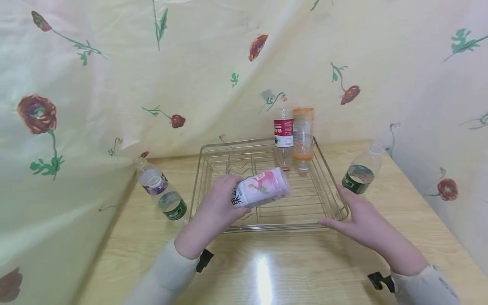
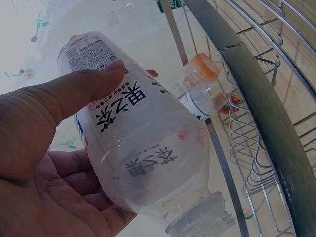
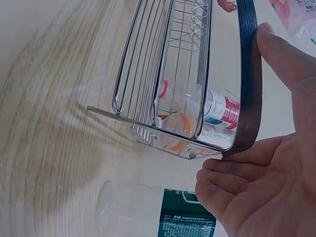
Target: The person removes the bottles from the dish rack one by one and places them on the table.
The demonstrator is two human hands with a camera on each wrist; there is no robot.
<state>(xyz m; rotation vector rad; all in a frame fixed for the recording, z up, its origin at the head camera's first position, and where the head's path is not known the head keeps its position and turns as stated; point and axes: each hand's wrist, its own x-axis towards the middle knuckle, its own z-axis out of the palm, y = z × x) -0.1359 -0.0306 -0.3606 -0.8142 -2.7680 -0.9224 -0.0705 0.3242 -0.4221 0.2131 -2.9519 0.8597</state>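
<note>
My left hand [image 1: 221, 199] grips a clear bottle with a pink peach label [image 1: 263, 186], tilted above the wire rack [image 1: 263, 228]. In the left wrist view its bare threaded neck [image 2: 200, 217] points low to the right, and the thumb lies across the label. My right hand [image 1: 358, 216] spans the rack's front right corner, thumb at the front rim and loosely extended fingers by the side. Inside the rack, at the back right, a red-labelled bottle [image 1: 284, 133] and an orange-labelled bottle [image 1: 303, 133] stand upside down, side by side.
Left of the rack stand a purple-labelled bottle [image 1: 152, 180] and a green-labelled bottle [image 1: 173, 205]. Another green-labelled bottle [image 1: 362, 169] stands to the right, just beyond my right hand. Flower-printed cloth [image 1: 213, 72] hangs behind the wooden table [image 1: 244, 271].
</note>
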